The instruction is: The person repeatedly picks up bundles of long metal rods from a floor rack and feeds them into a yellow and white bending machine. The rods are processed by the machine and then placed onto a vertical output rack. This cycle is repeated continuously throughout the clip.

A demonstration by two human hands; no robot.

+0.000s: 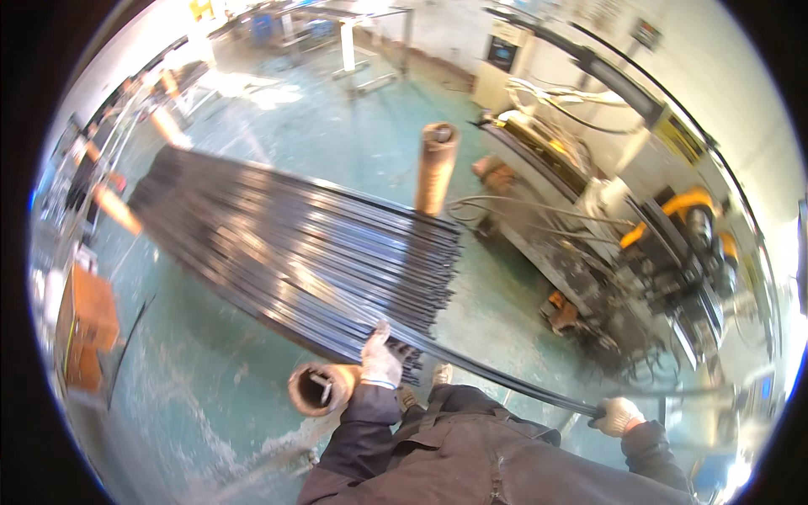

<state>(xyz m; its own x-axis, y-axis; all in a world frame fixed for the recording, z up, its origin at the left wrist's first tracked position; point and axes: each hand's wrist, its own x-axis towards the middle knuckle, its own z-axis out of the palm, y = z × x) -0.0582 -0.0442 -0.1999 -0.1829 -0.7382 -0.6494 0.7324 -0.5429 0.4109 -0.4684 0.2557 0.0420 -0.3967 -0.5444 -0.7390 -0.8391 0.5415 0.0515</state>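
A worker's 2 gloved hands meet long dark strips at the lower part of the scene. The right hand [619, 416], at 4 o'clock, is clenched around the far right end of the held strips [513, 380], which bow in a shallow curve from the stack's near edge. The left hand [380, 360], close to 6 o'clock, lies against the strips where they meet the stack, thumb up; whether its fingers close around them cannot be told. The number of strips held is also unclear.

The stack of dark strips [337, 240] spreads from the center toward 9 and 10 o'clock, glossy in the light, with uneven ends on its right side. Just beside it stand 2 round brown posts: the lower post [343, 387] at 7 o'clock, next to the left hand, its hollow top visible, and the upper post [436, 172] near 1 o'clock.

Below, the worker's dark jacket [454, 454] fills 6 o'clock, above a green floor [189, 383]. A machine with rounded orange parts [686, 202] occupies 3 o'clock, with pale hoses [555, 215] looping toward the stack. A cabinet with a dark panel [502, 55] stands at 1 o'clock, a brown box [93, 307] sits between 8 and 9, and a white-legged bench [348, 42] is near 11.
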